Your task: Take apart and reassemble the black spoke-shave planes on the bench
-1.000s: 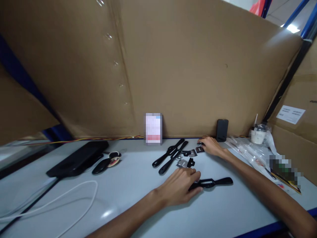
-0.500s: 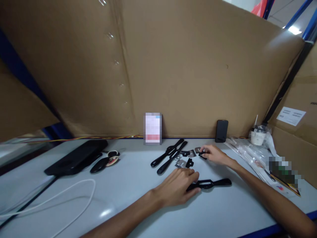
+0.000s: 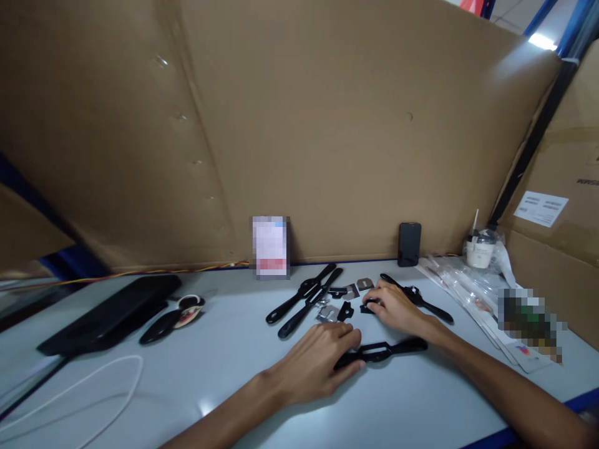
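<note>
My left hand is closed round the left handle of a black spokeshave body lying crosswise near me. With its fingertips, my right hand pinches a small black cap piece just above the tabletop or touching it; I cannot tell which. Left of it lies another black cap, beside a shiny metal blade. A second blade rests beyond my fingers. Two more spokeshave bodies, one behind the other, lie slantwise to the left. Partly behind my right hand is a further spokeshave.
A blurred upright screen and a dark phone lean on the cardboard wall. Plastic packets and a bagged cup are at the right. A black device, keys and white cable occupy the left.
My right hand has drawn the black cap piece toward me, uncovering the spokeshave behind it. My left hand keeps its hold. The view has turned slightly right.
</note>
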{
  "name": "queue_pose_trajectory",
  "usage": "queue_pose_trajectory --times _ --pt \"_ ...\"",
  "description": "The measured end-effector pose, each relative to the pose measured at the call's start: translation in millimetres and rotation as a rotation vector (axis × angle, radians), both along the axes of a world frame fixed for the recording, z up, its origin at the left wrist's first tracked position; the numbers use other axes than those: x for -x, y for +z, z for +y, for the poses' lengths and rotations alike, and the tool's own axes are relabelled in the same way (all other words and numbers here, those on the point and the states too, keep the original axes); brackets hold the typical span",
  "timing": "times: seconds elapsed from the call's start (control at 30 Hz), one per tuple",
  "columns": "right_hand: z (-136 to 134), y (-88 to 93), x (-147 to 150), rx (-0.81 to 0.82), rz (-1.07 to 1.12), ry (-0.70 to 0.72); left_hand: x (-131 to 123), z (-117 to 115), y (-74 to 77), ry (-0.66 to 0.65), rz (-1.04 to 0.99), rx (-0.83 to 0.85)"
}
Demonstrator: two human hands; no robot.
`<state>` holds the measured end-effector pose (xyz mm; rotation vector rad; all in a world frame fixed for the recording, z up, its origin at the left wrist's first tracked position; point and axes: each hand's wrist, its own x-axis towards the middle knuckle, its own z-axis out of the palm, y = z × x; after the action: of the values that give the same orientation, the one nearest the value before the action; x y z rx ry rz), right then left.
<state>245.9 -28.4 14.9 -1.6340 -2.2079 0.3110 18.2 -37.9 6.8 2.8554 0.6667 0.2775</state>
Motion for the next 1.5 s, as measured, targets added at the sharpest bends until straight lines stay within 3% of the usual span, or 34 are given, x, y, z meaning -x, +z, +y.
queue_pose_trajectory --times 0.33,0.83,1.33,1.5 --pt "2.8 -10.7 -1.3 -0.126 -0.019 -0.04 -1.3 -1.6 2.4 0.004 0.012 0.002" --pt "3.9 -16.1 -1.2 -0.132 0.009 -0.043 -0.4 -1.0 1.7 0.002 -0.011 -0.01" --pt "-3.8 8.0 10.1 -0.168 -0.109 -0.163 -1.0 0.5 -0.8 -0.012 -0.017 -0.024" --pt "3.8 20.6 41.6 -0.109 -0.161 0.014 -1.1 0.8 -2.2 -0.01 -0.009 -0.038"
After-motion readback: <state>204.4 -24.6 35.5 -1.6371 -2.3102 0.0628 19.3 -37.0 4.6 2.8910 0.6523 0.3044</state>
